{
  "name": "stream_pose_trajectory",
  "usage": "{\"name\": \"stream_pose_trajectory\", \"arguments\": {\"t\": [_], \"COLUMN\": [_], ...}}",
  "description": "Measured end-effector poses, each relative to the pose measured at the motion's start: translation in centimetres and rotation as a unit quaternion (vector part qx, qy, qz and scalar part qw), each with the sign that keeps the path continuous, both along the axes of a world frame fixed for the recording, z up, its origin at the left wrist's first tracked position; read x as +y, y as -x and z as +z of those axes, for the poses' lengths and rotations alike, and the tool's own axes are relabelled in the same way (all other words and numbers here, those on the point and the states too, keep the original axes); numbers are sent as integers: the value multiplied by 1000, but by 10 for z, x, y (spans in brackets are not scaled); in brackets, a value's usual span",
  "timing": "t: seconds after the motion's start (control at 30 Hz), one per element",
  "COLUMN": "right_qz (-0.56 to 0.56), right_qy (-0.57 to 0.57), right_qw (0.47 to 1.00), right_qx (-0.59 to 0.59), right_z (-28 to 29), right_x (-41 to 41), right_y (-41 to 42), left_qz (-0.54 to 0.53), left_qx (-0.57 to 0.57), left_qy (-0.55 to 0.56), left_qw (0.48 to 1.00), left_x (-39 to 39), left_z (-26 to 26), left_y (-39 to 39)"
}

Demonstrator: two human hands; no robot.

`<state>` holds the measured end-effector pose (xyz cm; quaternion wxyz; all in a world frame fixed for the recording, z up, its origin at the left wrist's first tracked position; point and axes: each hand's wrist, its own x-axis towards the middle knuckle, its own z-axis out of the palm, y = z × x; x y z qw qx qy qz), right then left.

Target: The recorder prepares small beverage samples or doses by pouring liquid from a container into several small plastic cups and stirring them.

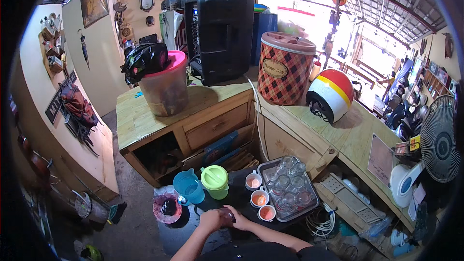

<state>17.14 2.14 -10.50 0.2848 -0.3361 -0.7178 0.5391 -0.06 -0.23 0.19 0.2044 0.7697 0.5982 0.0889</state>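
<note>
My left hand (211, 219) and my right hand (239, 219) meet low in the middle, both closed around a dark purplish rounded thing (228, 216). Fingers cover much of it, so its exact kind cannot be told. Just left of my hands, a pink-stained bowl (156, 208) has a dark lump inside. Beyond them stand a blue plastic pitcher (189, 187) and a green lidded pitcher (214, 181). To their right, three white cups (267, 213) hold pinkish-orange contents. A metal tray (314, 203) beside the cups carries several upturned clear glasses (283, 181).
A wooden counter (145, 130) wraps around ahead, bearing a black loudspeaker (221, 40), a plastic bucket (165, 94), a plaid cooler jug (284, 76) and a helmet (335, 94). A fan (440, 141) stands at right. Coiled white cable (322, 221) hangs below the tray.
</note>
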Motion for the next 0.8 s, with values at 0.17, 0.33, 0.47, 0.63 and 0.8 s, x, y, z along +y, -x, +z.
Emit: {"name": "stream_pose_trajectory", "arguments": {"t": [0.17, 0.33, 0.47, 0.63, 0.8], "right_qz": [-14, -1, -9, -6, -3], "right_qy": [-18, 27, -14, -7, -2], "right_qw": [1000, 1000, 1000, 1000, 999], "right_qx": [4, 10, 18, -1, 33], "right_z": [7, 12, 8, 2, -3], "right_x": [-1, -2, -1, 0, 1], "right_y": [-1, 0, 0, 1, 0], "left_qz": [9, -16, -3, 10, 7], "left_qx": [19, 102, -7, 113, -63], "left_qy": [-53, 37, -51, 2, -25], "left_qw": [998, 994, 999, 994, 998], "left_x": [5, 3, 6, 1, 5], "left_z": [20, 10, 11, 8, 11], "left_y": [-6, -5, -2, 0, 0]}}
